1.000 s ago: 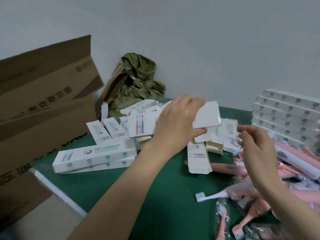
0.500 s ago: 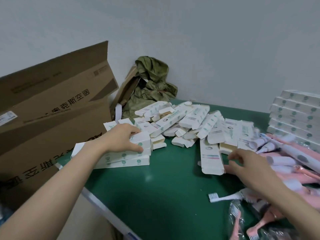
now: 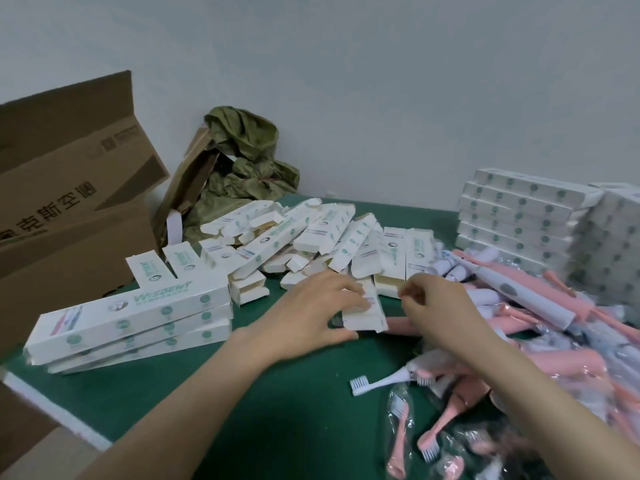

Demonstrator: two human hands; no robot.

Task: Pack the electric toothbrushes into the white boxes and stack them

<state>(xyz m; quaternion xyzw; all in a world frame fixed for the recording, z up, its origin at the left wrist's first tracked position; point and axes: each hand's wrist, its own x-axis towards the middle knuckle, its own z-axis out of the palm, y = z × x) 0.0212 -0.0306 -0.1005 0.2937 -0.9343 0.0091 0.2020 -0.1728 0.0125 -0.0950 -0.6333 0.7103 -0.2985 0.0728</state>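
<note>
My left hand point(image 3: 313, 308) grips the near end of a white open box point(image 3: 367, 315) lying on the green table point(image 3: 284, 403). My right hand point(image 3: 434, 306) hovers just right of that box with fingers curled; what it pinches, if anything, is hidden. A pink toothbrush handle point(image 3: 398, 323) lies between the box and my right hand. Three packed boxes point(image 3: 131, 323) are stacked at the left. A taller stack of packed boxes point(image 3: 523, 220) stands at the back right. Pink and white toothbrushes point(image 3: 540, 323) pile up on the right.
A heap of empty folded boxes point(image 3: 304, 237) covers the table's middle back. Brush heads in plastic bags point(image 3: 433, 434) lie at the near right. A big cardboard carton point(image 3: 69, 202) stands left of the table, an olive cloth point(image 3: 242, 161) against the wall.
My left hand left the stack at the left and came right onto the open box. My right hand rose slightly beside that box. The camera shifted left.
</note>
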